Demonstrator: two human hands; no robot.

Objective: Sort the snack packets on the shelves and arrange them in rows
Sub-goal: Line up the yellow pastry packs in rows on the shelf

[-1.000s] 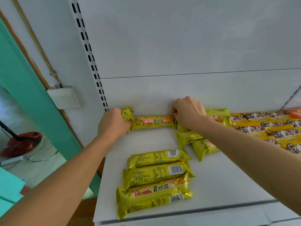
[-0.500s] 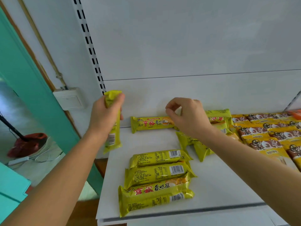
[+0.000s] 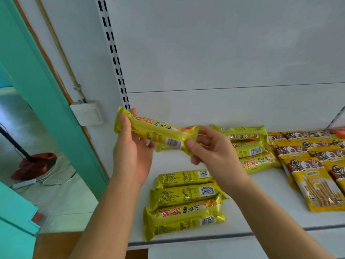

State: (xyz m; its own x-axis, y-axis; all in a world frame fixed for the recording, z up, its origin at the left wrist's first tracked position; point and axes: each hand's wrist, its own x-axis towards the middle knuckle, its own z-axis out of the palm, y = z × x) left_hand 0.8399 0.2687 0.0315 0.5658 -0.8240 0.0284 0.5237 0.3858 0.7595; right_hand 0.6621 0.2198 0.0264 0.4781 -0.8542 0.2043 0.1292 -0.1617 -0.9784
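Held packet: a yellow-green snack packet (image 3: 160,132) is hanging in the air at the centre of the frame, above the shelf (image 3: 270,208), slanting down from upper left to lower right.
Left hand: the left hand (image 3: 130,152) is gripping the packet's left end, thumb over the front and fingertips showing behind.
Right hand: the right hand (image 3: 211,152) is pinching the packet's right sealed end between thumb and fingers.
Front stack: three matching packets (image 3: 184,202) are lying side by side at the lower centre, near the shelf's front edge.
Back pile: more of the same packets (image 3: 248,146) are lying overlapped to the right of the hands.
Far right: orange-yellow stick-snack packets (image 3: 313,176) are lying in overlapping rows.
Upper left: a white wall switch (image 3: 87,114) is sitting beside a green door frame (image 3: 46,94).
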